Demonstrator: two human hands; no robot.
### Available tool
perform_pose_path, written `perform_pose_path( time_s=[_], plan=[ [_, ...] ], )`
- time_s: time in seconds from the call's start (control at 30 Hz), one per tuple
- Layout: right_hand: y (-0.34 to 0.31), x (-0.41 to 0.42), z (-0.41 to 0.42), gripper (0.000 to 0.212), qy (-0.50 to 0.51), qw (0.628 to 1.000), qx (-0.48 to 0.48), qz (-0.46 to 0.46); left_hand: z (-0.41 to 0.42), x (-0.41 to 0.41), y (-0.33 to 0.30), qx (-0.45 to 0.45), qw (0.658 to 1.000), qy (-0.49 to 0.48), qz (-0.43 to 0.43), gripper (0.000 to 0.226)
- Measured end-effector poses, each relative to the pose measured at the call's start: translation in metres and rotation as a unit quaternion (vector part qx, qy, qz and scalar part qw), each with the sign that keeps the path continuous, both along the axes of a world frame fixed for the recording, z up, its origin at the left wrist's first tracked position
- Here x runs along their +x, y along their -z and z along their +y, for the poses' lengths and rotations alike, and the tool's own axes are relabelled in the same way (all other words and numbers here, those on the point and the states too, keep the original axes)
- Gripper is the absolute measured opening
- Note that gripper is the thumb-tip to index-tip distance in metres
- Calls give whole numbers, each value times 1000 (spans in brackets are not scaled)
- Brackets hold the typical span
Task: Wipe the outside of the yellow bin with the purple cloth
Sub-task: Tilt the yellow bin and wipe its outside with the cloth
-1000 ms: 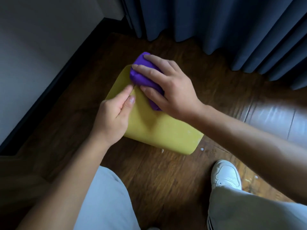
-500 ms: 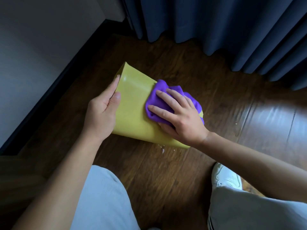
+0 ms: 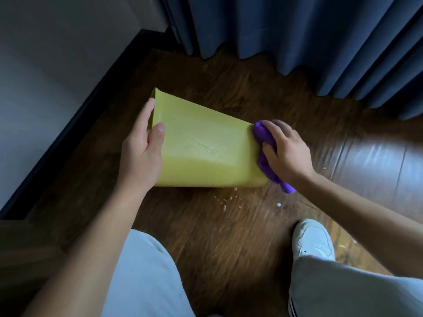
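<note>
Since the earlier frames the bunched purple cloth point(image 3: 265, 154) has travelled from the broad upper face of the bin to its narrow end, and the right hand point(image 3: 286, 152) has gone with it. The yellow tapered plastic bin point(image 3: 201, 147) lies on its side on the dark wooden plank floor point(image 3: 229, 236), its wide open mouth toward the left hand point(image 3: 139, 152) and its narrow base toward the right hand. The right hand's fingers point(image 3: 272, 126) are curled closed over the cloth, pressing it against the bin's base end; a tail of cloth hangs out below the heel of that hand, just off the bin's lower corner. The left hand grips the rim of the mouth: its thumb point(image 3: 158, 136) lies flat on the outer upper face, while the other fingers point(image 3: 146, 115) reach along the rim edge, their tips hidden. Small pale crumbs point(image 3: 225, 201) lie scattered on the floor just below the bin's base end, near the right wrist. Nearer the viewer are light grey trouser legs point(image 3: 142, 277) and one white shoe point(image 3: 313, 241). Beyond the fingers hang dark blue pleated curtains point(image 3: 297, 33); a pale wall with a black skirting board point(image 3: 75, 115) runs along outside the left hand.
</note>
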State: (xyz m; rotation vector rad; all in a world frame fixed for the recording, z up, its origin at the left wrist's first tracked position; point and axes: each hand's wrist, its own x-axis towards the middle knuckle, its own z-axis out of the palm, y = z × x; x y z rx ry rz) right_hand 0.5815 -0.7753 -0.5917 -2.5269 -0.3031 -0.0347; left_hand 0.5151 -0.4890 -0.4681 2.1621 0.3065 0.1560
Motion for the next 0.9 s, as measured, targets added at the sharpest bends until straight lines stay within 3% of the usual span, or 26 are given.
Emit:
perform_pose_path(
  time_s=[0.17,0.3,0.4,0.67,0.9],
  plan=[
    [-71,-2,52,56,-148,977,95,-120,1,8,5,-1,998,-42,-41,46],
    [-89,-17,116,59,-210,965,84,-130,3,17,15,-49,994,-70,-65,46],
    [-56,-28,117,61,-181,975,36,-121,6,15,14,-27,995,-77,-59,43],
    [24,-24,46,58,-65,995,28,-65,21,7,15,-56,991,-113,-40,42],
    [38,-17,20,49,65,989,112,76,20,15,14,-38,991,-126,-29,43]
  ],
)
